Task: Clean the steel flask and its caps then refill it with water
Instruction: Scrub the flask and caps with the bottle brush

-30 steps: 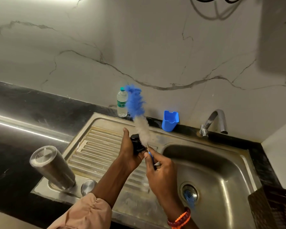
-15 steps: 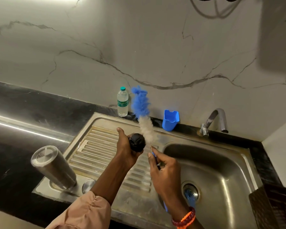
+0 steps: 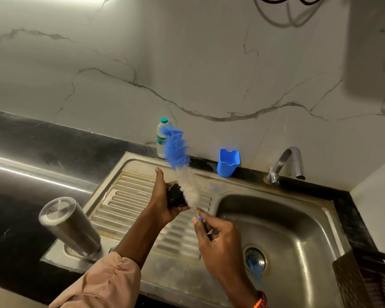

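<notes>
My left hand (image 3: pixel 162 201) grips a black flask cap (image 3: pixel 175 196) over the ribbed drainboard. A bottle brush (image 3: pixel 182 165) with blue and white bristles is in my right hand (image 3: pixel 216 238), held by its thin handle, and its white bristles lie against the cap. The steel flask (image 3: pixel 69 225) stands upside down at the drainboard's front left corner. Beside the flask's base lies a small steel cap (image 3: pixel 113 246), partly hidden by my left forearm.
The sink basin (image 3: pixel 298 230) with a drain lies to the right, the tap (image 3: pixel 287 163) behind it. A blue plastic cup (image 3: pixel 228 162) and a small water bottle (image 3: pixel 161 138) stand at the back rim. A dark crate (image 3: pixel 369 278) sits at the right edge.
The brush has shifted back down along the cap, and my left hand has turned the cap so that its side faces the bristles. My right hand has moved slightly with the handle.
</notes>
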